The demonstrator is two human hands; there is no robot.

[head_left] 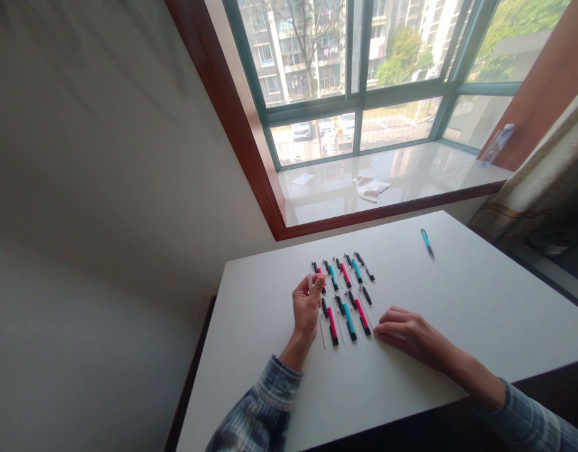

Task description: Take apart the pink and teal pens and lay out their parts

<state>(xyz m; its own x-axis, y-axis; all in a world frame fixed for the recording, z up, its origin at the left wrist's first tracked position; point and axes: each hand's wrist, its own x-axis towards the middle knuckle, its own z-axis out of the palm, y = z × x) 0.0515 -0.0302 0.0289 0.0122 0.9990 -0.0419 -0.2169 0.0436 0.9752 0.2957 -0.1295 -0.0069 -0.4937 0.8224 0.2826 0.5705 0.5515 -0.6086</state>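
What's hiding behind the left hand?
Just past the left hand, a pinkish-red pen barrel and a black pen piece peek out. The hand covers part of the barrel. Anything else it hides on the white table can't be seen.

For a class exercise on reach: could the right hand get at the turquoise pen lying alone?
Probably yes: nothing visible stands between the right hand and the turquoise pen, though the hand would have to reach forward.
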